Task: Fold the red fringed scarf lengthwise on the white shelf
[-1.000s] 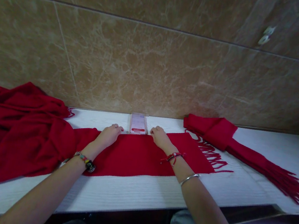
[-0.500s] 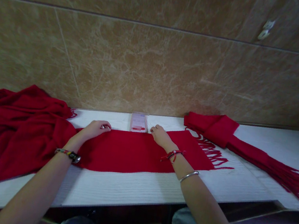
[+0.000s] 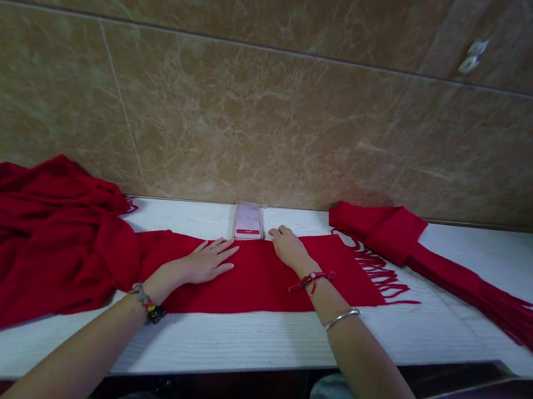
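Note:
A long red scarf (image 3: 253,285) lies partly flattened along the white tabletop, its fringe (image 3: 383,275) pointing right. On its middle rests my left hand (image 3: 209,261), palm down with fingers spread. My right hand (image 3: 288,247) is at the scarf's far edge, its fingers curled together on the cloth; the exact grip is partly hidden. To the left, a heap of loose red cloth (image 3: 37,244) joins the flattened stretch. Just beyond the far edge, between my hands, sits a phone (image 3: 248,221) with a lit screen.
A second red scarf (image 3: 393,233), folded and with long tassels, lies at the right. Behind the white table (image 3: 233,343) rises a brown marble-tiled wall (image 3: 258,124) with a white socket (image 3: 473,55). My knees show below the table's front edge.
My left hand has moved right from the scarf's far left edge and now lies spread on the cloth. My right hand has stayed at about the same place.

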### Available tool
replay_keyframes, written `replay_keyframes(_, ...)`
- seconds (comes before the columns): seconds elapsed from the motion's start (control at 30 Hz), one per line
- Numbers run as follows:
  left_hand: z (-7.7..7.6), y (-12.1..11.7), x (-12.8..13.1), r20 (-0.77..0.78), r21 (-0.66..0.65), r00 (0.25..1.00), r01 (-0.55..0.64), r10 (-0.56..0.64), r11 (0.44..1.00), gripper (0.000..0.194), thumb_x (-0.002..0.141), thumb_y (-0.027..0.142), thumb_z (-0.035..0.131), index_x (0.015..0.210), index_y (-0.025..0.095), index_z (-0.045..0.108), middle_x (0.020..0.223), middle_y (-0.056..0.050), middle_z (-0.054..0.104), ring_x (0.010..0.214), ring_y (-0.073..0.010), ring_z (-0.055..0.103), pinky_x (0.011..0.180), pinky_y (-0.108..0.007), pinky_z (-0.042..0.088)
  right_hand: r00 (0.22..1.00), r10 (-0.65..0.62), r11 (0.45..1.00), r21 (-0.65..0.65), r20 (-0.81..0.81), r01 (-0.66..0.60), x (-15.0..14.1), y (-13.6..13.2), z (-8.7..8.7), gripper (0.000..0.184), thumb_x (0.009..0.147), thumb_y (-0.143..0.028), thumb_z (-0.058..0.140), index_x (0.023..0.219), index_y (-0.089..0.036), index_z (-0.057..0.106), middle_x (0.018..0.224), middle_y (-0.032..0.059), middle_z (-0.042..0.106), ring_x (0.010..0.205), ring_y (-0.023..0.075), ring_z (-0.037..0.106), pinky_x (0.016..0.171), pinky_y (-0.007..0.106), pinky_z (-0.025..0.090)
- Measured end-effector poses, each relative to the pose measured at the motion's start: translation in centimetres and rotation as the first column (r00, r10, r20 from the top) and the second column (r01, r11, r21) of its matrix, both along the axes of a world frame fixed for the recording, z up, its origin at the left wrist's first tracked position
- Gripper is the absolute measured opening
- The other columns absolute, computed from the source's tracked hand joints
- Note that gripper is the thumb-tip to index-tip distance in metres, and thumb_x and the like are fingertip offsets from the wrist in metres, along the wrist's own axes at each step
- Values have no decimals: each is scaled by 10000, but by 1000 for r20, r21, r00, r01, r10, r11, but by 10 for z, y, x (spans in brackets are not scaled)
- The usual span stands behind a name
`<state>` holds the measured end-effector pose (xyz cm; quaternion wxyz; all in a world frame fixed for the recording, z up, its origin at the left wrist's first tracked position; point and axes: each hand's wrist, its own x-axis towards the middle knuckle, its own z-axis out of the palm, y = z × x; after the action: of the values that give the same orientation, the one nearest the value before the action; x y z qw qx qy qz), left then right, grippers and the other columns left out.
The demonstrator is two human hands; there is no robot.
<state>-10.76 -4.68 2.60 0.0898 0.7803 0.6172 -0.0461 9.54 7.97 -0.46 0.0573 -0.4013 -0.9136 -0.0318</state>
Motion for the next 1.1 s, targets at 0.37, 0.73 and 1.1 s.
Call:
replay_keyframes(0.37,9,-21,-5,7,68,998,-63,62,996,715,782,510,456,1380,182,242,1469,-152,87,1335,-321,56,1047,-469,151,980,78,992,111,-185,-58,6,-30,21,419,820,-73,384,1231,-115,455,1219,142,472,1139,214,414,952,349,361)
replay_keyframes(0.73,14,-37,10,-34,-48,987,-161,159,986,626,773,539,434,1329,266,342,1388,-122,294,1242,-330,290,933,-542,313,904,413,906,-50,-116,-420,21,-88,8,445,923,-324,317,1323,-140,375,1385,117,356,1281,228,286,1039,433,258)
replay_keyframes(1.1,25,10,-7,-32,-26,986,-165,164,986,423,799,349,446,1171,164,529,1230,-146,508,1127,-260,462,926,-361,351,905,413,907,-44,-106,-419,20,-88,7,453,930,-337,274,1329,-140,364,1390,126,345,1295,204,258,1045,426,237)
